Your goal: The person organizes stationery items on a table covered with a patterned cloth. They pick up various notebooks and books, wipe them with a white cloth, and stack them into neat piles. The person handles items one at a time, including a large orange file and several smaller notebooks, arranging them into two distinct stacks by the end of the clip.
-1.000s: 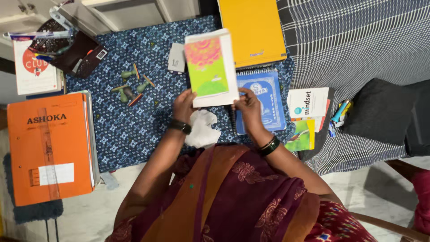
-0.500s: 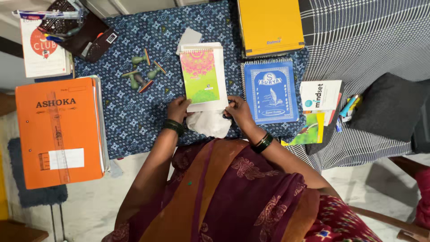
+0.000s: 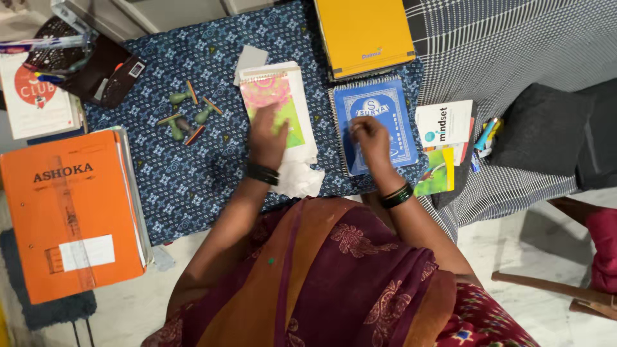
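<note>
Two hands work over a surface covered by a blue patterned cloth (image 3: 193, 186) at the centre of the frame, beside a grey checked cloth (image 3: 514, 45) at upper right and pale marble floor (image 3: 514, 257) along the bottom. The left hand (image 3: 268, 136) lies flat, fingers spread, on a pink-and-green card (image 3: 273, 96) atop one white sheet stack, gripping nothing. The right hand (image 3: 367, 133) rests loosely curled on one blue spiral notebook (image 3: 376, 103), right of centre; whether it grips anything cannot be told. One yellow notebook (image 3: 363, 32) lies at top centre, one orange folder (image 3: 71, 212) at left. Several small green stamps (image 3: 186, 115), roughly four, lie scattered at upper left of the cloth. One crumpled white tissue (image 3: 302, 180) sits near the left wrist.
</note>
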